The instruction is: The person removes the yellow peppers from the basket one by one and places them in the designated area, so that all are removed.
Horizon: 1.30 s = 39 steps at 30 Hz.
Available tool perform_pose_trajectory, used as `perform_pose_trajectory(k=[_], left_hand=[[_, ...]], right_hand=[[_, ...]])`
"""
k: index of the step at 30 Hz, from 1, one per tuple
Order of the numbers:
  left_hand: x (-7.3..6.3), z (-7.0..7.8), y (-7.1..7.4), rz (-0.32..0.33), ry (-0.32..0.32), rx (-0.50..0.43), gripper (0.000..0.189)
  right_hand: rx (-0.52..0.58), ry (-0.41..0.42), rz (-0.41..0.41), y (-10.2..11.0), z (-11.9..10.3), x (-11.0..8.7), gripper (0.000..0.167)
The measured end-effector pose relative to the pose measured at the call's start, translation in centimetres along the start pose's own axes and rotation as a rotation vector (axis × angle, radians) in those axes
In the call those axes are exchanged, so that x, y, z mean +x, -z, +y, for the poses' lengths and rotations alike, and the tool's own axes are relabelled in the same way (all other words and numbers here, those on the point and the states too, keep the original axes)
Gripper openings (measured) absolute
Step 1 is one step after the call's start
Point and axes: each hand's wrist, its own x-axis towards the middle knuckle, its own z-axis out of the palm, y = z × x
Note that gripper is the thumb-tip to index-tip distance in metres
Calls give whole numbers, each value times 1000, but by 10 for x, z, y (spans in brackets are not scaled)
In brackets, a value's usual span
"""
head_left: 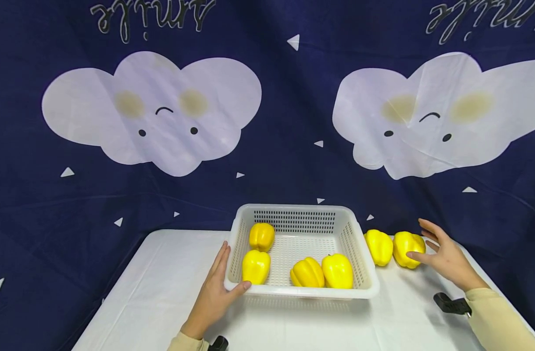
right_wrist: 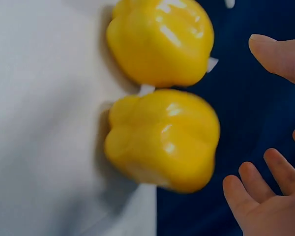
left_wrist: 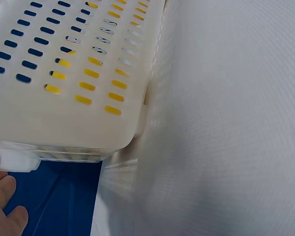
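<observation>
A white plastic basket (head_left: 300,291) with slotted walls stands on the table. In it are two yellow bell peppers (head_left: 256,267) along the left side and two more (head_left: 337,271) at the front right. My left hand (head_left: 212,292) holds the basket's front left corner, thumb over the front rim and fingers along the left side. Outside, right of the basket, two yellow bell peppers (head_left: 379,247) sit side by side. My right hand (head_left: 447,261) is spread around the outer bell pepper (right_wrist: 164,140), thumb in front and fingers behind; in the right wrist view a gap shows between the fingers and it.
A white cloth covers the table (head_left: 171,263). Directly behind its back edge hangs a dark blue curtain (head_left: 294,122) with clouds and small triangles. Black straps with camera mounts (head_left: 451,304) sit at both wrists.
</observation>
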Motion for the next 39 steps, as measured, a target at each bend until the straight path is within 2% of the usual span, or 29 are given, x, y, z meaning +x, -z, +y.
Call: perform_pose_trajectory(k=[8,18,35,39], left_hand=[[1,0,0,6,-12,3,96],[0,-1,0,4,-12,-5,96],[0,-2,-1,10,-25,-2,96],[0,-2,-1,10,-21,3,96]], right_hand=[[0,105,-8,-4,-35,6,100],[54,202,-20,-23,-85,16,96],[163,213,-63,-60,-134,35,91],[199,242,-75,-69,-143,40,89]])
